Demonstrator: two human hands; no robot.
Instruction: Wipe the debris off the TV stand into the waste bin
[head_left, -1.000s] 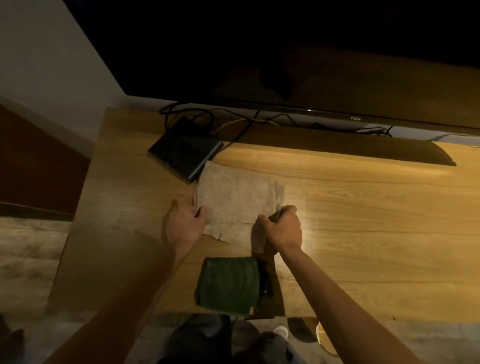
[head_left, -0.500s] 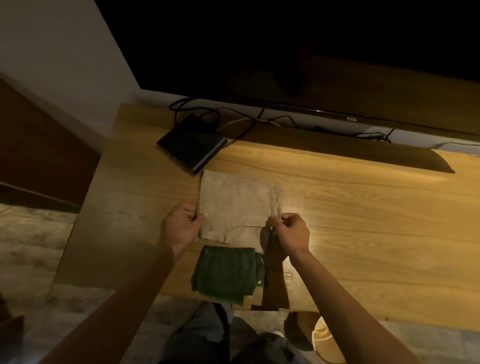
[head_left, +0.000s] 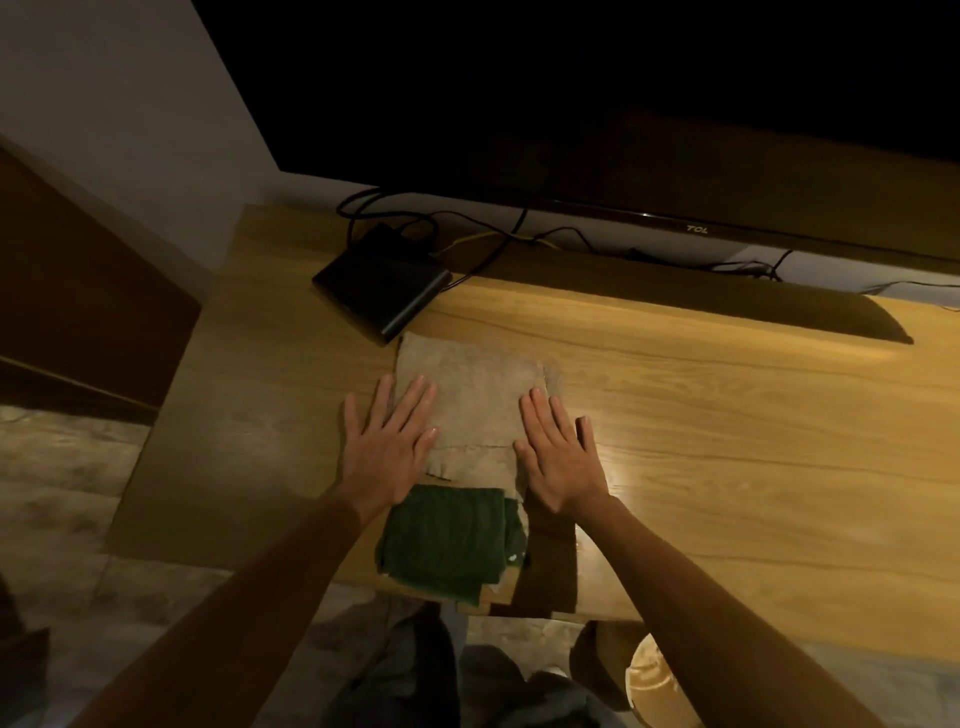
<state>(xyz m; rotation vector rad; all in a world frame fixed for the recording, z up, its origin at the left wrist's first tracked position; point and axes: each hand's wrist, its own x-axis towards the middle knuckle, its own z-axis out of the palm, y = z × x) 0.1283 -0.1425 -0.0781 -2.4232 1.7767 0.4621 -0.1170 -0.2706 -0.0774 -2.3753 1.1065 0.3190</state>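
A folded beige cloth (head_left: 475, 400) lies flat on the wooden TV stand (head_left: 727, 441). My left hand (head_left: 387, 441) rests palm down on its left edge, fingers spread. My right hand (head_left: 558, 457) lies flat on its right edge, fingers straight. A folded dark green cloth (head_left: 447, 543) sits just in front of the beige one, at the stand's near edge. A round light-coloured bin (head_left: 654, 680) shows on the floor below the stand, partly behind my right forearm. No debris is visible in this dim light.
A black box (head_left: 382, 283) with cables stands at the back left, touching the beige cloth's far corner. The TV (head_left: 623, 130) hangs over the back of the stand. The stand's left edge drops to the floor (head_left: 62, 478).
Both hands have let go of the beige cloth's near corners and now lie flat and open on top of it. The cloth lies smoother.
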